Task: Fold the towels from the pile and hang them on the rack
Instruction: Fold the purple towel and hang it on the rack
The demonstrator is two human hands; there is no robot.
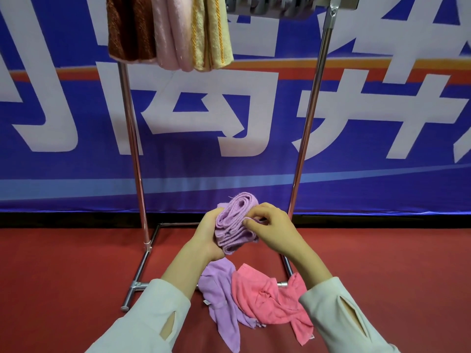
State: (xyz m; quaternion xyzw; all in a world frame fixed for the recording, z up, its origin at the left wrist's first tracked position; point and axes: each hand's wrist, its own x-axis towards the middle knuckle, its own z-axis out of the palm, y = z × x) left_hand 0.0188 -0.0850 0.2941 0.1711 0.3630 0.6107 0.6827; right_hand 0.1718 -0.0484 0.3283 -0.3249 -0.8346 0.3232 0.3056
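A folded lilac towel point(235, 220) is bunched between both hands, in front of the metal rack point(132, 128). My left hand point(204, 236) cups it from the left and below. My right hand point(272, 228) pinches its right edge with the fingertips. On the red floor below lies the pile: a crumpled lilac towel point(221, 296) and a pink towel point(270, 299), both draped over the rack's base bar. At the top left of the rack hang a brown towel point(130, 29), a pale pink towel point(173, 34) and a yellow towel point(211, 34).
A blue banner with large white characters point(229, 123) stands right behind the rack. The rack's top bar point(280, 6) is bare to the right of the yellow towel. Red floor point(63, 276) spreads to both sides.
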